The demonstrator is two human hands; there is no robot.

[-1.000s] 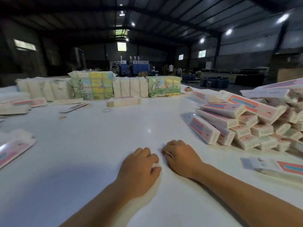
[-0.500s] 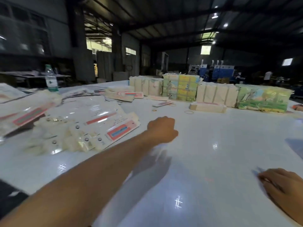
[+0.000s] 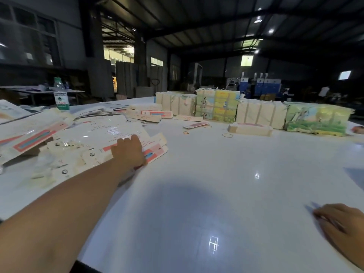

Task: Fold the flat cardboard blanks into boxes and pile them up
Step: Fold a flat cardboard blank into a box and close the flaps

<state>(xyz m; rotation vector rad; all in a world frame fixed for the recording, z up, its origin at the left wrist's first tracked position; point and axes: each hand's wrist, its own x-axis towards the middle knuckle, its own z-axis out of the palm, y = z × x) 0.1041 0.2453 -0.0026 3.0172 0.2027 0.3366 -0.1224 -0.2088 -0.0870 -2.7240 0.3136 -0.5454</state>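
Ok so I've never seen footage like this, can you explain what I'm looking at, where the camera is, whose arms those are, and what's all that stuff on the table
There is no machine here. The camera is worn on a person's head and looks forward and down, so the two bare arms are that person's own.

The left hand reaches out to a loose heap of flat cardboard blanks, white with red and blue printing. It lies on top of them; whether it has a real grip on one yet I cannot tell. The right hand rests on the white table at the lower right and seems to hold nothing.

Farther back stand wrapped bundles in a row, with a short stack of blanks in front and a few rubber bands scattered about. A water bottle stands at the far left. Around it all is a dim warehouse.
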